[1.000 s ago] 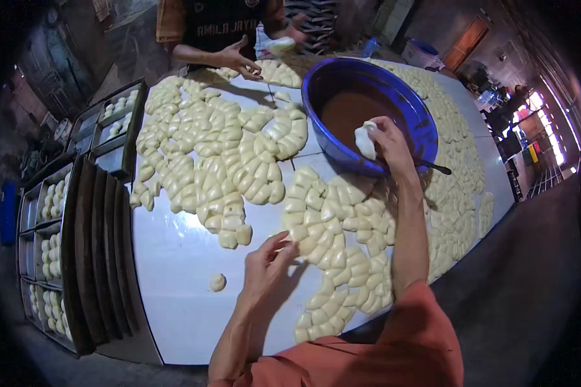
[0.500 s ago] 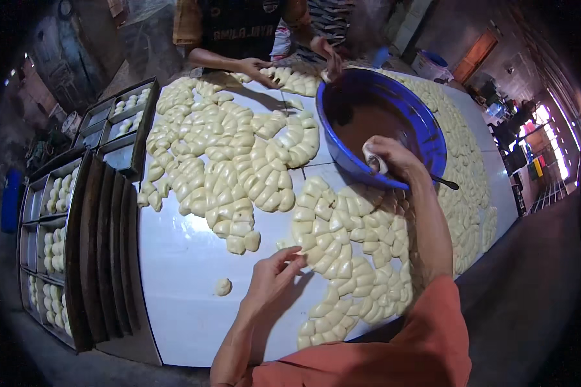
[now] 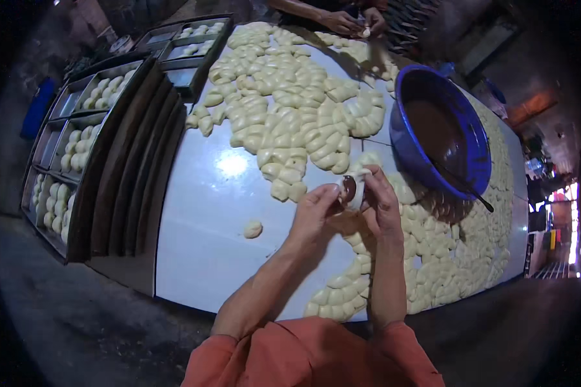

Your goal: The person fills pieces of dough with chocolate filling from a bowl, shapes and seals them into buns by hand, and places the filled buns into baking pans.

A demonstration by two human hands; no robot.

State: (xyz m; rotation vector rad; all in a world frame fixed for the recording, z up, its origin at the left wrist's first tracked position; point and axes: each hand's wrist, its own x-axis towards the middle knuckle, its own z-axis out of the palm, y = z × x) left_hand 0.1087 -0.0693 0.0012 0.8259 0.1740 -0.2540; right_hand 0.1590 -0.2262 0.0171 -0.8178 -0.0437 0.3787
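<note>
Over the table's middle, my left hand [image 3: 316, 209] and my right hand [image 3: 382, 203] pinch a flattened piece of white dough [image 3: 359, 192] between them. A blob of dark brown filling [image 3: 349, 187] sits on the dough, facing my left hand. Just beyond my right hand stands a blue basin [image 3: 410, 145] of brown filling, a dark-handled utensil [image 3: 463, 185] leaning over its near rim. Glossy dough pieces [image 3: 284, 126] lie packed together on the white table [image 3: 200, 226]. One dough ball [image 3: 253, 229] rests apart, left of my hands.
To the left are divided metal trays [image 3: 58, 119] with rows of dough balls, and several dark trays [image 3: 132, 174] standing on edge. Across the table, a co-worker's hands [image 3: 355, 22] hold a small dough piece [image 3: 366, 31]. More dough pieces [image 3: 458, 264] cover the right side.
My right hand has come back from the basin with the dough, which now shows brown filling. My left hand has risen from the table to meet it. The view has shifted.
</note>
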